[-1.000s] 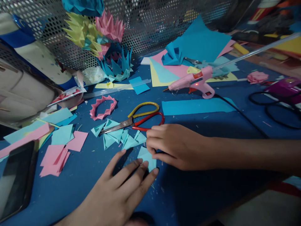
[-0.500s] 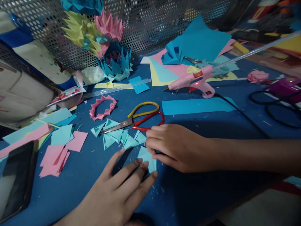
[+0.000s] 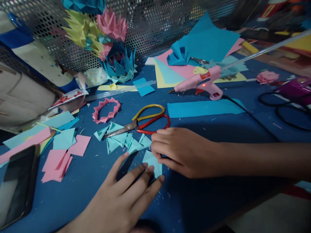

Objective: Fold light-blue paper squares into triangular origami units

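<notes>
A small light blue piece of paper [image 3: 154,160] lies on the blue tabletop between my two hands. My left hand [image 3: 131,191] rests with its fingers spread, the fingertips pressing on the paper's left and lower edges. My right hand [image 3: 181,152] is closed, its curled fingers gripping the paper's right edge; the thumb tip is partly hidden. Just beyond the hands lie several folded light blue paper triangles [image 3: 119,140]. Scissors [image 3: 134,124] with one yellow and one red handle rest partly on them, the red loop close to my right knuckles.
A pink hot glue gun [image 3: 198,82] with a lit light stands behind a blue paper strip [image 3: 204,108]. Left are a pink folded-paper ring [image 3: 106,110], pink paper squares [image 3: 57,165] and a phone [image 3: 18,184]. Folded-paper flowers [image 3: 113,26] stand by a perforated metal panel [image 3: 145,26].
Both hands stay almost still on the light blue paper. The view has shifted very slightly; nothing else visibly moves.
</notes>
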`<action>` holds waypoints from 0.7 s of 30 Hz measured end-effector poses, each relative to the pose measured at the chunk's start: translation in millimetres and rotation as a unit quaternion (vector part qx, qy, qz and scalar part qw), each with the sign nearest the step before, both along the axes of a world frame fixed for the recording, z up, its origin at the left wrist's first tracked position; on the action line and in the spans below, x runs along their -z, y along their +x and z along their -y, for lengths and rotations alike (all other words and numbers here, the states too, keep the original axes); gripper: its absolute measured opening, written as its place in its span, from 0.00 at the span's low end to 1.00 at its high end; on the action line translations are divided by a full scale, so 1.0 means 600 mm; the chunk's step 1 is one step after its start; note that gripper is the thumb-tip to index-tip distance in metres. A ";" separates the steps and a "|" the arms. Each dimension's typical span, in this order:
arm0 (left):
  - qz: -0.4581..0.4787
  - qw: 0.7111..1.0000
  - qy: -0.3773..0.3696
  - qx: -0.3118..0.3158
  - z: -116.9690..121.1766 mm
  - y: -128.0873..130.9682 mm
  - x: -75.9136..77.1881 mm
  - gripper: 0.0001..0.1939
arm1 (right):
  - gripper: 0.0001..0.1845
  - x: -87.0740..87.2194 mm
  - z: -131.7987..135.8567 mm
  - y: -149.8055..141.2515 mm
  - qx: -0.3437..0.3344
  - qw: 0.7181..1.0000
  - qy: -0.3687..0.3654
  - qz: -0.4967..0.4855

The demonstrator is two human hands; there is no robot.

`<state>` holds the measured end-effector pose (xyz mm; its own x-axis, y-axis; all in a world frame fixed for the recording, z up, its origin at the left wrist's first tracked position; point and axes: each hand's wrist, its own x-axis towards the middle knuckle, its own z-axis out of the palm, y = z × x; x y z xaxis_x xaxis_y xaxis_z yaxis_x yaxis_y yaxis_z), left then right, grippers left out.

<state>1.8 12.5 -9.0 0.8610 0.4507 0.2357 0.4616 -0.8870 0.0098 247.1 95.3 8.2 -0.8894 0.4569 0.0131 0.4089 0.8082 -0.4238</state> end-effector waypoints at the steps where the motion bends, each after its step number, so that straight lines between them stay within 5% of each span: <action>1: 0.000 1.000 -0.003 -0.001 0.000 0.001 0.000 0.34 | 0.04 0.000 0.000 0.000 0.000 1.000 -0.001 0.002; 21: -0.005 1.000 -0.016 -0.002 -0.001 0.003 -0.004 0.36 | 0.05 0.001 0.003 -0.002 0.005 1.000 -0.005 0.005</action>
